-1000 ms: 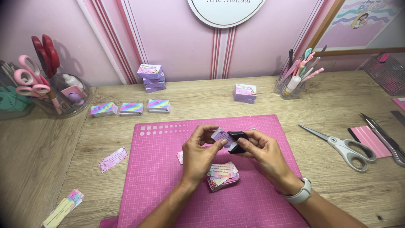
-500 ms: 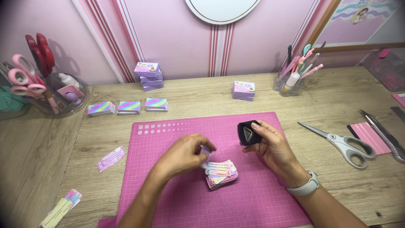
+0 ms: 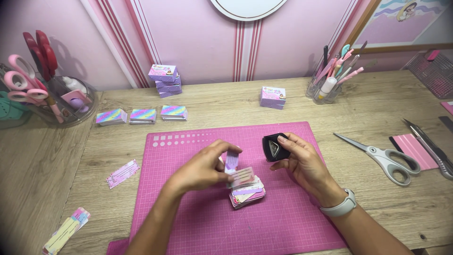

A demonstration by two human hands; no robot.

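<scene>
The left hand [image 3: 203,167] pinches one small card [image 3: 231,160] over one card pile [image 3: 246,191] mid-mat [image 3: 188,226]. The right hand [image 3: 302,160] grips one black punch [image 3: 275,147]. Three rainbow stacks [image 3: 142,115] and two box piles sit near the table's back edge.

My left hand [image 3: 203,167] pinches a thin matt paper card [image 3: 231,160]; my right hand [image 3: 302,158] grips a glossy black plastic punch [image 3: 275,147]. Under them lies a matt rubbery mat [image 3: 198,222] on the grainy wood tabletop [image 3: 222,101].

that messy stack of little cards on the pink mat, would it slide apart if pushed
Probably yes: the card stack already lies fanned and skewed, so loose cards would likely shear sideways. Each card looks thin and light; the one pinched in the left hand stands upright unbent, suggesting some stiffness.
</scene>
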